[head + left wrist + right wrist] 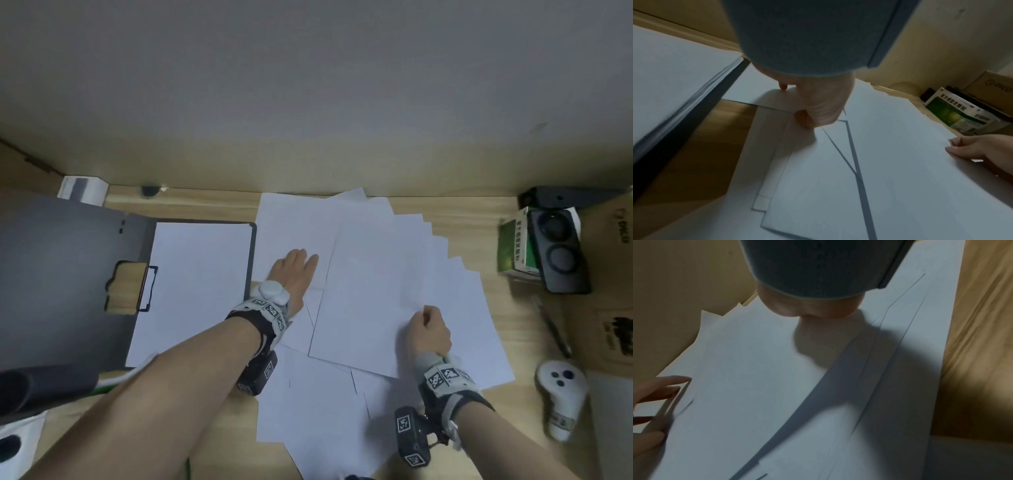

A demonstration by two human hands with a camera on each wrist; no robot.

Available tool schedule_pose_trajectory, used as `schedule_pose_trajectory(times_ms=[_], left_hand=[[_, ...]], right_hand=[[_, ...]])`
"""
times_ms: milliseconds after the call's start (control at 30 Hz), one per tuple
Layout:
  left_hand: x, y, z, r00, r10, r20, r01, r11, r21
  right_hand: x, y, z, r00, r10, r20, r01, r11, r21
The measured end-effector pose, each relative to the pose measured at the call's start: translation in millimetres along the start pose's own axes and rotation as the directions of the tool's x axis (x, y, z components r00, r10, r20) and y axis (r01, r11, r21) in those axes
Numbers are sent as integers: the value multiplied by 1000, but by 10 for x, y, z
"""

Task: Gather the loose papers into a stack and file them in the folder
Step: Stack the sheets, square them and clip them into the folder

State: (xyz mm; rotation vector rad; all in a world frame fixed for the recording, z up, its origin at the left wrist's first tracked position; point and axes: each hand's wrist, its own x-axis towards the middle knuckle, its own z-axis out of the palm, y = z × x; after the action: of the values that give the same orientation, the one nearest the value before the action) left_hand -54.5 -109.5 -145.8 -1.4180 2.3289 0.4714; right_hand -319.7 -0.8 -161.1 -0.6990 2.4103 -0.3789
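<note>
Several loose white sheets (376,281) lie fanned out on the wooden desk (219,428). An open dark grey folder (61,260) lies to their left, with white paper (202,284) in its right half. My left hand (298,270) presses flat, fingers straight, on the left side of the loose sheets (890,162). My right hand (428,329) is curled at the right edge of the top sheet (756,369), which lifts slightly there and casts a curved shadow. It seems to pinch that edge; its fingertips are hidden in the right wrist view.
A wall runs along the desk's far edge. At the right stand a green-and-white box (513,246), a black device with two round lenses (561,253), a pen (551,329), a white controller (561,390) and a cardboard box (609,291). A dark object (44,387) lies bottom left.
</note>
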Motion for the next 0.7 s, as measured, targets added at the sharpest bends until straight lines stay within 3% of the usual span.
schedule_pose_trajectory(times_ms=[700], left_hand=[[-86,108,-162,995,-2,96,-10,993,118]], right_hand=[[-14,7,-127,989,-72,126,70,997,20]])
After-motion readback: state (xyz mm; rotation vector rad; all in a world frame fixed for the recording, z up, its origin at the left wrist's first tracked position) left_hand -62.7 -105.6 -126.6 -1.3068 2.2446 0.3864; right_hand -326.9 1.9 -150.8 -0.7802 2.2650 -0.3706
